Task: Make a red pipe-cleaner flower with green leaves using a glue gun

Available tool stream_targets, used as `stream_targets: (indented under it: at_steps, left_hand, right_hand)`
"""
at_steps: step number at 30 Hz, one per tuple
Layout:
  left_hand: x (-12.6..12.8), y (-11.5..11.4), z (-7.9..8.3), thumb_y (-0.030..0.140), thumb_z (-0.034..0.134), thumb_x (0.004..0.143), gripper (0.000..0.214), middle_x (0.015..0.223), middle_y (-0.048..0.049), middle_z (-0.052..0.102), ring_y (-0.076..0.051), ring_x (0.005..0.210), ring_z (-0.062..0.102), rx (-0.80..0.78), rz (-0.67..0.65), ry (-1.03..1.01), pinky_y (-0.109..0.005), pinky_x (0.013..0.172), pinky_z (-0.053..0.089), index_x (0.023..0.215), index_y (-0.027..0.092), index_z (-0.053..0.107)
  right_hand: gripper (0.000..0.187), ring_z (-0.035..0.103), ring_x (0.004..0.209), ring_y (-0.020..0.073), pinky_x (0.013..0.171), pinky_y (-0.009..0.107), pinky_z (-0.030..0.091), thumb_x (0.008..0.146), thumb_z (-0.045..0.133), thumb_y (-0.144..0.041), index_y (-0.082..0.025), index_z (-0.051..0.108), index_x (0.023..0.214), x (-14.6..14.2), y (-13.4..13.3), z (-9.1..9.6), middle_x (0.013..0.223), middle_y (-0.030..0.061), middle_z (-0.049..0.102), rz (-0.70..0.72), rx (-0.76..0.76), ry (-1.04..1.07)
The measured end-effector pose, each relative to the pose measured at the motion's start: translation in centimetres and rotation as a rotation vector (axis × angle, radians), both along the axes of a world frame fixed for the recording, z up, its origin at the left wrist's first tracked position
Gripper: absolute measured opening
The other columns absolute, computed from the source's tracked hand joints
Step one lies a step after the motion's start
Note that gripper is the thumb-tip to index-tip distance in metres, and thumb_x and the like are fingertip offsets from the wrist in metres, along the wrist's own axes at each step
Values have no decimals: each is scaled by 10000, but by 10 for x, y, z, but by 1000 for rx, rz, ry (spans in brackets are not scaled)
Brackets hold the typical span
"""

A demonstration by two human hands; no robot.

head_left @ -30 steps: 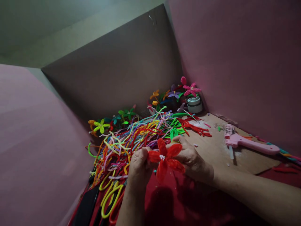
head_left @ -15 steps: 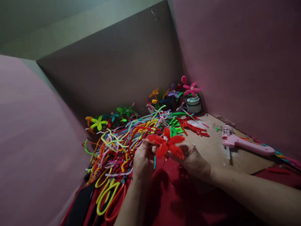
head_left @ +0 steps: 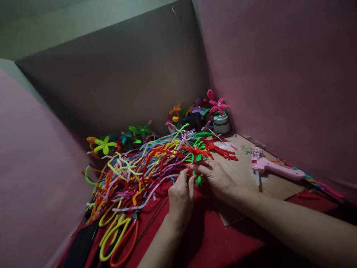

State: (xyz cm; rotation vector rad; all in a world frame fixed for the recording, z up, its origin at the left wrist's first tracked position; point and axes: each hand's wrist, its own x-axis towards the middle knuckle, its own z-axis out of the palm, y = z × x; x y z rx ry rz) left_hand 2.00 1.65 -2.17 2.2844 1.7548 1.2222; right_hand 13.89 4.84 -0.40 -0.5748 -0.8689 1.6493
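A red pipe-cleaner flower [head_left: 196, 150] stands upright over my hands, seen nearly side-on. Just under its petals, the fingertips of my left hand [head_left: 180, 195] and my right hand [head_left: 219, 179] pinch close together at its stem. A bit of red shows between the fingers, but exactly what each fingertip presses is hard to make out. Behind and left of the flower spreads a large heap of loose multicoloured pipe cleaners [head_left: 156, 160]. Green pieces lie just behind my fingers, and a bunch of red pieces [head_left: 223, 150] rests to the right.
A pink glue gun [head_left: 279, 169] lies on a brown board [head_left: 275, 191] at right. Yellow-handled scissors [head_left: 103, 247] and a red-handled pair [head_left: 135, 238] are at front left. Finished flowers [head_left: 104, 145] and a pale lidded jar [head_left: 221, 124] stand at the back. Pink walls flank the red-covered surface.
The flower has tipped from facing me to upright. My hands have come together below its petals, the right one moving in from the petals. The view has shifted slightly right.
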Motion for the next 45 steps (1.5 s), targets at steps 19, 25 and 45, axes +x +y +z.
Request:
stream_targets:
  at_steps: [19, 25, 45]
  left_hand:
    - [3, -3, 16, 321, 492, 828, 191, 513, 66, 368, -62, 437, 305, -344, -131, -661, -189, 438, 244, 708, 179, 536]
    - [5, -7, 25, 340, 615, 759, 205, 483, 83, 365, -26, 401, 272, -536, -254, -1099, -149, 396, 197, 734, 152, 535]
    - [-10, -10, 25, 228, 535, 836, 105, 476, 98, 365, 11, 293, 114, -894, -697, -1467, -110, 315, 219, 794, 133, 549]
  right_hand:
    - [193, 548, 697, 137, 706, 279, 409, 640, 725, -327, -178, 711, 762, 2, -1, -6, 724, 5, 654, 31, 219, -113]
    - [212, 539, 690, 133, 672, 269, 403, 634, 727, -368, -181, 710, 734, 5, 4, -3, 687, -1, 648, 106, 226, -137]
    - [167, 476, 549, 69, 537, 194, 369, 594, 734, -206, -170, 665, 742, 9, 9, -2, 632, -25, 591, 460, 51, 113]
